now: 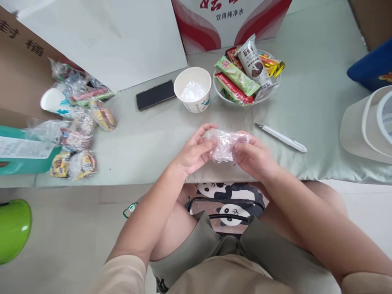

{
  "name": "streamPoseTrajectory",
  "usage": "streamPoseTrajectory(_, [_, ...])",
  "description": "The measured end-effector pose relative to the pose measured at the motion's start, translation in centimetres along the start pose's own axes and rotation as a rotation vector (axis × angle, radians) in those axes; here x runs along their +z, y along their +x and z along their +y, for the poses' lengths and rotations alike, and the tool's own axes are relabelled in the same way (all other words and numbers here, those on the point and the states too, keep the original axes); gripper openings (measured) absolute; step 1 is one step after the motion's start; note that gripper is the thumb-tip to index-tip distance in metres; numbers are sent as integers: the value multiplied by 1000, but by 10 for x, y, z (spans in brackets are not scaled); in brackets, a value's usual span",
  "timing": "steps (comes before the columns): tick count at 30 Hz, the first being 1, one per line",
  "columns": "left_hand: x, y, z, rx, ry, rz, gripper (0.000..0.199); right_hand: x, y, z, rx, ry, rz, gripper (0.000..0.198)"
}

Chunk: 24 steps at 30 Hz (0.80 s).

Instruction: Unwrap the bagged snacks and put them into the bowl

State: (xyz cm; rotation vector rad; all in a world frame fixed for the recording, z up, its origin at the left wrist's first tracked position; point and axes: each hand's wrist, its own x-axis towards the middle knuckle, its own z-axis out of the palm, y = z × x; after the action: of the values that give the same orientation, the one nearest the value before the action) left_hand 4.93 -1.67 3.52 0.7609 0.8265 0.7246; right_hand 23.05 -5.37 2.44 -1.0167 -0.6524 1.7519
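Between both hands, over the table's front edge, is a crumpled piece of clear plastic film [225, 145]. My left hand [197, 152] pinches its left side between thumb and fingers. At its right side, my right hand [252, 154] grips the film the same way. Just beyond stands a white paper cup [196, 105] with clear crinkled plastic [192, 90] inside. Right of the cup, a bowl [222, 94] is heaped with wrapped snacks [241, 75]. A white utility knife [283, 136] lies to the right of my right hand.
A black phone [155, 95] lies left of the cup. Plastic-wrapped snack bundles [76, 139] and a tipped paper cup [56, 102] cluster at the left, by a teal container [21, 163]. White boxes [137, 45] stand behind. A white bucket [355, 126] is at the right.
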Motion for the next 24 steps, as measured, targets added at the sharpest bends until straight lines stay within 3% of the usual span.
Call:
streamPoseTrajectory(2, [7,7,-12,81,115,114,85,4,3,6,35,45,65,30])
streamPoseTrajectory(3, [9,11,-17,145,181,179,81,5,4,8,36,43,100,32])
streamPoseTrajectory(6, [13,20,-25,312,378,269,37,6,10,9,-72,-93,182,36])
streamPoseTrajectory(8, [14,21,-23,335,433,202,37,5,13,6,-164,-243,222,38])
streamPoseTrajectory(11, [16,17,-13,218,421,17,43,1,14,1,-261,-409,263,45])
streamPoseTrajectory(13, [14,14,-6,174,416,20,44,-1,15,-2,-321,-432,240,46])
streamPoseTrajectory(16, [1,9,8,308,431,241,42,-6,17,-6,-387,-384,204,37])
streamPoseTrajectory(20, [-34,6,33,598,489,531,60,-12,20,-8,-372,-419,263,34])
streamPoseTrajectory(24, [-62,27,67,788,628,658,50,-14,25,-8,-366,-455,260,33])
